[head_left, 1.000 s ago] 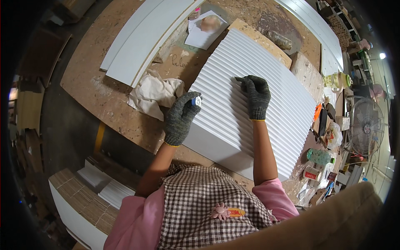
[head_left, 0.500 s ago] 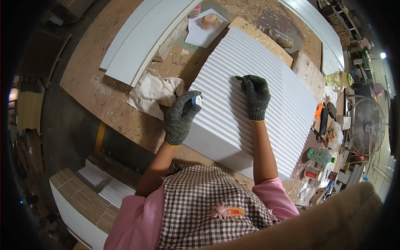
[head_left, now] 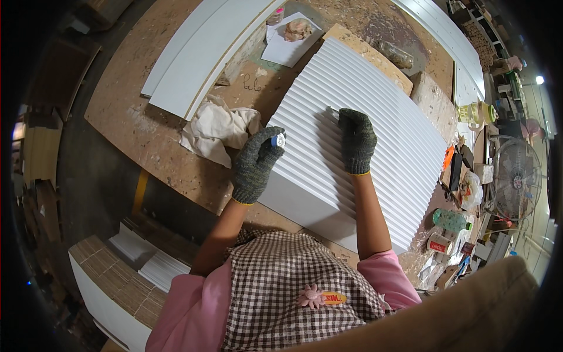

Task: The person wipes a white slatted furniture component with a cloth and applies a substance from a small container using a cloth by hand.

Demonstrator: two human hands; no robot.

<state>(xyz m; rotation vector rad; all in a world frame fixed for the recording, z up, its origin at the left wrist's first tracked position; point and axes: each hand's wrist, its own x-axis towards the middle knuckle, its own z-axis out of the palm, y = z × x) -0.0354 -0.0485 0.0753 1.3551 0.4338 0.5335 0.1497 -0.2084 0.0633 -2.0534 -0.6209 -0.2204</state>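
Left hand (head_left: 256,164), in a dark knit glove: fingers clamped around a small blue-and-silver thing (head_left: 278,141), its pale end facing up; held beside the near-left edge of the ridged boards. Kind of thing: not certain.

Right hand (head_left: 359,141), matching glove: fingers drawn together on a thin piece (head_left: 332,110), which pokes out to the left over the ridges. Kind: too small to tell. Contact with the surface: cannot tell.

White ridged boards (head_left: 404,167): one block in front of the person, set at a slant on the worn brown table (head_left: 126,111); ridged face up, plain white side toward the apron (head_left: 264,281).

White cloth (head_left: 214,126): crumpled, just left of the left hand, within easy reach for wiping.

Long white boards (head_left: 220,50): farther off, at the upper left.

Handling notes, as judgement: a light right-hand touch, following the line of a ridge, suits this surface; the left hand is best kept just clear, its thing upright; a hard press could mark the white finish.
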